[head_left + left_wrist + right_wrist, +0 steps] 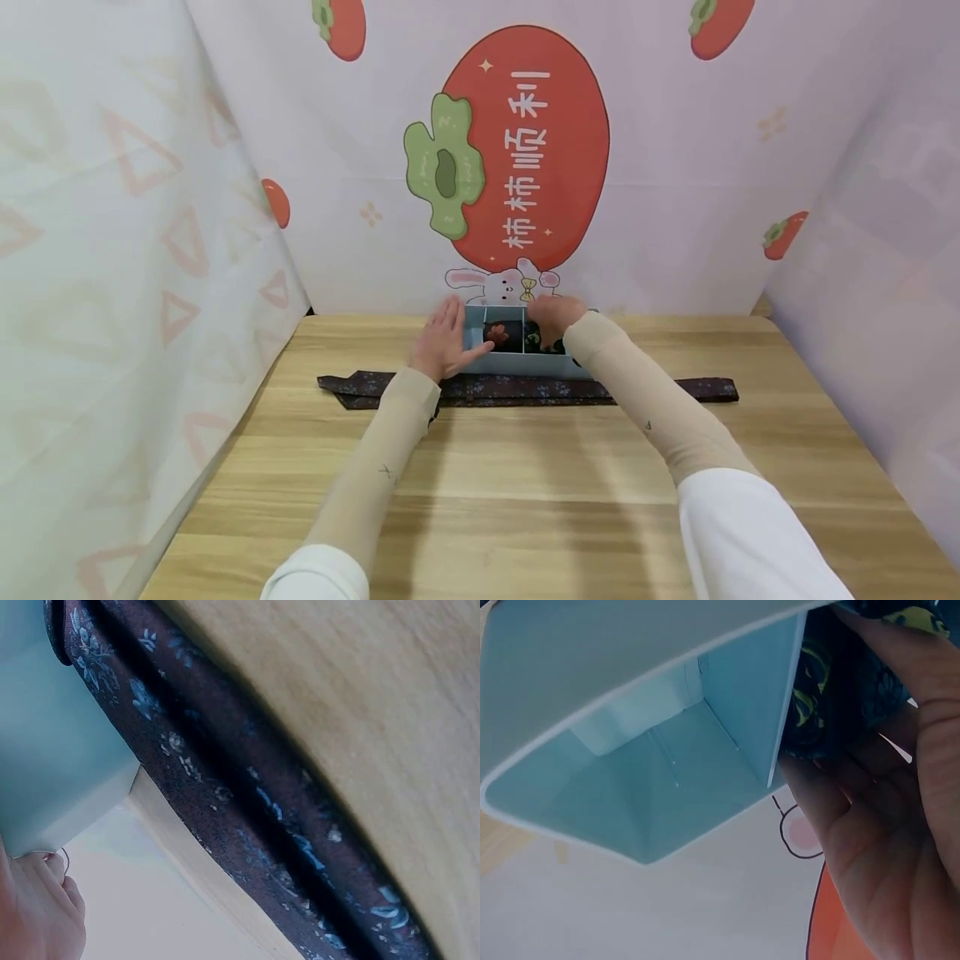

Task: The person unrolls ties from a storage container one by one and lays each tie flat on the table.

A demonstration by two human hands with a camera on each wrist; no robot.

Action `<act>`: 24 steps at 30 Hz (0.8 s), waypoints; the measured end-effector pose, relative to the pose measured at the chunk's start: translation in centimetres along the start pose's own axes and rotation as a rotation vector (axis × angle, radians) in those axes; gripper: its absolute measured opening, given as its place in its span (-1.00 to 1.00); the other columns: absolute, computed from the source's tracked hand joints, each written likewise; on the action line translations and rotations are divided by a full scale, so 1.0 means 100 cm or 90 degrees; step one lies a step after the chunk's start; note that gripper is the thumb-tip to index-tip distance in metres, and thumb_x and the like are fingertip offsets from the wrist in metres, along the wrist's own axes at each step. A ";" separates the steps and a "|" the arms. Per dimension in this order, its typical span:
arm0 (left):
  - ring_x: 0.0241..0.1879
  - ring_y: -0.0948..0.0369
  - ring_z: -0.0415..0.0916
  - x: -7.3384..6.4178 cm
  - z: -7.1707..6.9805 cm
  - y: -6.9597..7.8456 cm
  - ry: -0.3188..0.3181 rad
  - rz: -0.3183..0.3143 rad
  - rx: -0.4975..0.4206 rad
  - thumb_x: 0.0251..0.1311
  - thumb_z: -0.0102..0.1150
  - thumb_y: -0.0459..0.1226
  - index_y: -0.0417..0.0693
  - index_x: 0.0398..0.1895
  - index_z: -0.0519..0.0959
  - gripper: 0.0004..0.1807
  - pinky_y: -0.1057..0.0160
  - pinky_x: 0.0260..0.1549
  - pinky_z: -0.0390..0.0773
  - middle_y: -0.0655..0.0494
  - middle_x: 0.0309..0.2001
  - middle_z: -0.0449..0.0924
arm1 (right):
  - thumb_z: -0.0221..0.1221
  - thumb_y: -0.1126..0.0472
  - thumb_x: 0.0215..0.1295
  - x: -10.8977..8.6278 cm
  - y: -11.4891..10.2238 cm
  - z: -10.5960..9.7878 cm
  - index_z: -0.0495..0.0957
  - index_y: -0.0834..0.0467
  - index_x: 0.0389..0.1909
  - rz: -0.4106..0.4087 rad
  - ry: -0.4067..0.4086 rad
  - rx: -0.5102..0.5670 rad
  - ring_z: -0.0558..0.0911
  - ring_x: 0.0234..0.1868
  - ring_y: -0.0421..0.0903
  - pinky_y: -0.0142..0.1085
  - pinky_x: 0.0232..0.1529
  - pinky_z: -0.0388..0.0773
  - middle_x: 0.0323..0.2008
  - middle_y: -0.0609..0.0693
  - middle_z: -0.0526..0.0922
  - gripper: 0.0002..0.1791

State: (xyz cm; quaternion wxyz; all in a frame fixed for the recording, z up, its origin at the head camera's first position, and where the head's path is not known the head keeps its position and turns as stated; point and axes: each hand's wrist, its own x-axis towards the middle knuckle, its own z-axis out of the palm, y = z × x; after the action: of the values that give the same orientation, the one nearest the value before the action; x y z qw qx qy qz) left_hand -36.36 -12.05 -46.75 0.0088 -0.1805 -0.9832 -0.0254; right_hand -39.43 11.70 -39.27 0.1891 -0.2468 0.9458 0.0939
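A light blue divided box (525,365) stands near the back of the table. My left hand (444,340) lies at its left end, fingers straight and thumb stretched over the front rim. In one compartment sits a dark rolled tie (504,335) with an orange-red leaf pattern. My right hand (557,318) grips a dark rolled tie (814,697) with yellow-green figures, at the compartment to the right of it. The right wrist view shows the thumb on one side of this roll and fingers on the other, close by a thin divider (761,697).
A long dark tie (525,390) with small blue flowers lies flat along the box's front, passing under both forearms. Behind the box hangs a white cloth (360,167) with persimmon and rabbit prints. More cloth hangs at both sides of the wooden table (495,517).
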 end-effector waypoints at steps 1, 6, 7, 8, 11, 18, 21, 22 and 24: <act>0.74 -0.05 -0.28 0.000 0.002 0.000 -0.001 0.000 0.001 0.41 -0.23 0.46 -0.28 0.71 -0.15 0.19 -0.01 0.71 -0.09 -0.18 0.74 -0.25 | 0.52 0.06 0.25 0.001 0.000 0.002 0.70 0.15 0.09 0.005 0.000 0.004 0.71 -0.15 -0.07 -0.12 0.01 0.75 -0.09 0.05 0.78 -0.55; 0.75 -0.03 -0.28 0.001 0.007 0.001 0.007 -0.005 -0.001 0.40 -0.22 0.47 -0.26 0.72 -0.14 0.19 0.02 0.71 -0.13 -0.14 0.74 -0.24 | 0.52 0.06 0.25 0.006 0.000 0.009 0.68 0.15 0.14 0.021 0.003 0.030 0.68 -0.14 -0.04 -0.07 0.11 0.74 -0.04 0.06 0.79 -0.51; 0.75 -0.02 -0.28 0.001 0.007 0.001 0.011 -0.007 -0.004 0.40 -0.20 0.47 -0.26 0.72 -0.13 0.19 0.02 0.71 -0.12 -0.14 0.75 -0.23 | 0.51 0.06 0.26 0.007 0.000 0.009 0.68 0.16 0.14 0.021 0.004 0.028 0.68 -0.14 -0.04 -0.07 0.10 0.75 -0.04 0.06 0.79 -0.51; 0.75 -0.02 -0.27 0.001 0.006 0.000 0.015 -0.010 -0.006 0.40 -0.19 0.47 -0.25 0.72 -0.12 0.19 0.02 0.71 -0.12 -0.13 0.75 -0.23 | 0.51 0.07 0.26 0.008 -0.001 0.010 0.68 0.17 0.14 0.019 0.005 0.024 0.69 -0.15 -0.05 -0.07 0.09 0.75 -0.04 0.07 0.80 -0.52; 0.75 -0.01 -0.27 0.001 0.004 0.001 0.024 -0.010 -0.011 0.38 -0.17 0.48 -0.24 0.72 -0.10 0.20 0.01 0.71 -0.10 -0.13 0.75 -0.22 | 0.48 0.11 0.31 0.009 -0.001 0.012 0.67 0.19 0.12 0.013 0.005 0.005 0.71 -0.18 -0.07 -0.07 0.05 0.76 -0.06 0.08 0.80 -0.57; 0.75 -0.01 -0.30 0.002 0.004 0.002 0.015 -0.010 -0.006 0.39 -0.20 0.48 -0.24 0.72 -0.14 0.20 0.01 0.71 -0.11 -0.13 0.75 -0.25 | 0.37 0.26 0.40 0.013 0.000 0.021 0.66 0.23 0.06 0.002 0.017 -0.003 0.66 -0.27 -0.05 -0.08 -0.06 0.76 -0.16 0.11 0.77 -0.73; 0.75 -0.01 -0.29 0.003 0.005 0.001 0.019 -0.012 -0.004 0.38 -0.20 0.49 -0.23 0.72 -0.13 0.21 0.01 0.71 -0.10 -0.13 0.75 -0.24 | 0.35 0.28 0.42 0.015 0.001 0.025 0.66 0.24 0.05 -0.001 0.030 0.013 0.65 -0.30 -0.04 -0.12 -0.08 0.77 -0.18 0.12 0.75 -0.75; 0.75 -0.01 -0.28 0.003 0.006 0.000 0.021 -0.013 -0.004 0.38 -0.20 0.49 -0.23 0.72 -0.12 0.20 0.01 0.71 -0.10 -0.13 0.75 -0.23 | 0.35 0.28 0.42 0.016 0.001 0.027 0.67 0.24 0.05 -0.002 0.037 0.020 0.65 -0.31 -0.04 -0.14 -0.11 0.76 -0.18 0.13 0.74 -0.76; 0.75 -0.01 -0.26 0.003 0.007 -0.001 0.024 -0.013 -0.003 0.39 -0.21 0.49 -0.24 0.72 -0.12 0.20 0.01 0.71 -0.09 -0.14 0.75 -0.22 | 0.37 0.28 0.40 0.018 0.001 0.029 0.68 0.24 0.03 -0.007 0.045 0.034 0.65 -0.34 -0.05 -0.18 -0.18 0.74 -0.20 0.12 0.72 -0.76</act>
State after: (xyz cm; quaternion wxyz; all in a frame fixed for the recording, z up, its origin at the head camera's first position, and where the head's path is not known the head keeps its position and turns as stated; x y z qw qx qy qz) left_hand -36.70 -11.98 -47.42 0.0263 -0.1701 -0.9846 -0.0313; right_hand -39.99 11.83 -42.62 0.1622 -0.2502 0.9527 0.0588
